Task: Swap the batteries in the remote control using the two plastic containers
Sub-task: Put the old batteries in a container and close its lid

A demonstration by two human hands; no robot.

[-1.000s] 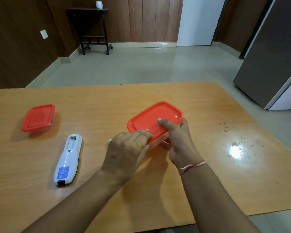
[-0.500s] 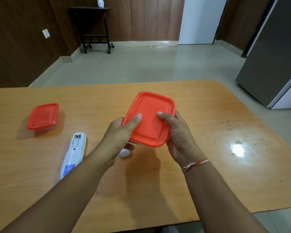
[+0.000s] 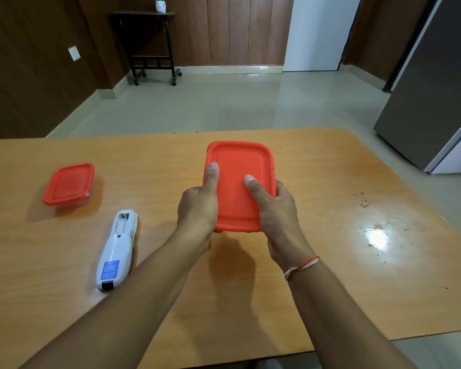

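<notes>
1. Remote control (image 3: 117, 249) — lies face down on the bench (image 3: 330, 262), left of the hands, its battery compartment uncovered; the bay looks empty, though glare leaves this unsure. Judged: the old cells are out, the fresh ones not yet in.
2. Larger container (image 3: 240, 182), red lid on — held off the bench, tilted toward the camera. Left hand (image 3: 197, 209) grips its left edge, right hand (image 3: 276, 209) its right, both thumbs pressed flat on the lid. Contents hidden by the lid.
3. Smaller container (image 3: 69, 184), red lid shut — rests on the bench, far left, well apart from the hands. Contents not discernible.
4. Remaining, as judged: open the held container, fit cells into the remote, refit its cover — the cover itself is not in view.
</notes>
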